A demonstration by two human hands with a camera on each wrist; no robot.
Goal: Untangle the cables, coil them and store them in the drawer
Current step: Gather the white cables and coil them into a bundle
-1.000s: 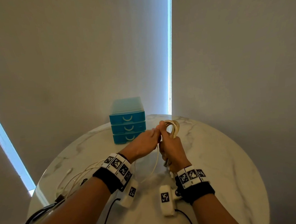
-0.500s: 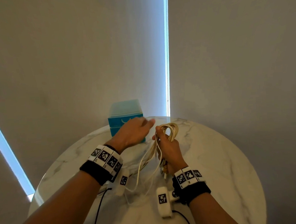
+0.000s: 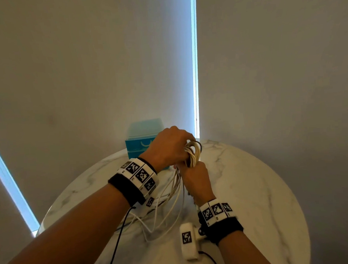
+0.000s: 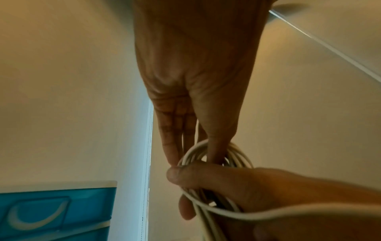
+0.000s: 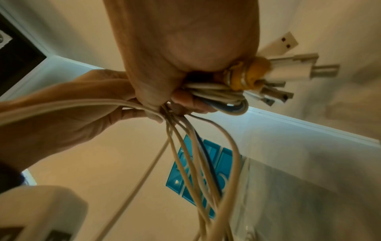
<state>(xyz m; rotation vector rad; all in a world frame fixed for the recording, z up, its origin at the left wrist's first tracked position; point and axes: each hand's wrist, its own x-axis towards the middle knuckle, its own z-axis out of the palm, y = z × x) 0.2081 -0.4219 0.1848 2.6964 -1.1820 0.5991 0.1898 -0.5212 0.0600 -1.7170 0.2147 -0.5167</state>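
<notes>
Both hands grip one bundle of cream-white cables (image 3: 193, 154), held up above the round white marble table (image 3: 252, 178). Right hand (image 3: 198, 181) is underneath, fingers curled tight round the gathered strands; right wrist view shows the same fist w/ connector ends sticking out beside it. Approx 5 white USB-type plugs (image 5: 292, 65) show there, banded together by 1 yellow tie (image 5: 250, 73); exact plug count is hard to tell, some overlap. Left hand (image 3: 170, 146) comes over the top of the coil; in the left wrist view its fingers (image 4: 171, 146) run down into the loops and 1 finger passes thru the coil, so it's holding the loops too.

Coil has several turns, maybe 5–6 visible, can't count exactly. At least 1 strand in it is blue-grey, rest cream. Below the fists approx 6 loose strands (image 3: 172, 202) hang down to the tabletop and trail toward the near-left edge.

1 small teal plastic drawer unit (image 3: 141, 137) stands at the far side of the table, against the wall, just behind the left hand. Only its top drawer front w/ 1 white curved handle shows clearly in the head view; lower drawers are mostly hidden by the hand. Right wrist view shows 3 drawer fronts, blurred.

2 wrist bands w/ black-and-white marker squares, 1 per wrist. 2 thin black leads (image 3: 116, 242) run from the wrist cams off the near edge.
</notes>
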